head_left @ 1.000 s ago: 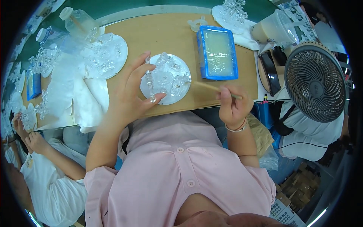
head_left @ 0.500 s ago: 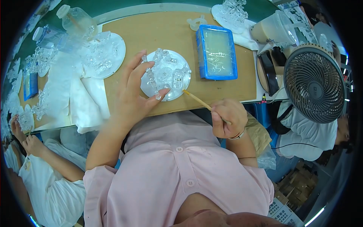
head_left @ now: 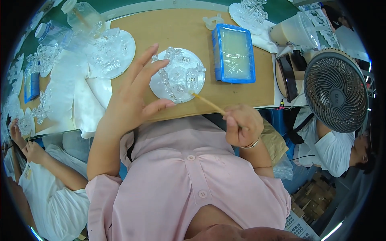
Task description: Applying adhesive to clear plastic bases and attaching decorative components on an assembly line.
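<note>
A white round plate (head_left: 159, 86) lies on the brown board in front of me, with clear plastic pieces (head_left: 177, 76) resting on it. At its left edge is my left hand (head_left: 138, 88), fingers spread wide and nothing held; thumb and fingertips hover around the rim, and I cannot tell whether they touch it. My right hand (head_left: 244, 125) grips a thin wooden stick (head_left: 210, 104) between thumb and fingers. The stick's far tip reaches the plate's lower right edge, beside the clear pieces.
A blue-rimmed box (head_left: 233, 54) with a pale surface stands right of the plate. Another plate (head_left: 128, 60) of clear pieces and two bottles (head_left: 86, 18) are at left. A fan (head_left: 336, 92), phone (head_left: 286, 76) and plastic tub (head_left: 295, 30) stand right. Co-workers sit on both sides.
My left hand has let go of the clear piece at the plate's left and drawn slightly left, its fingers opening. The stick's tip has shifted slightly left.
</note>
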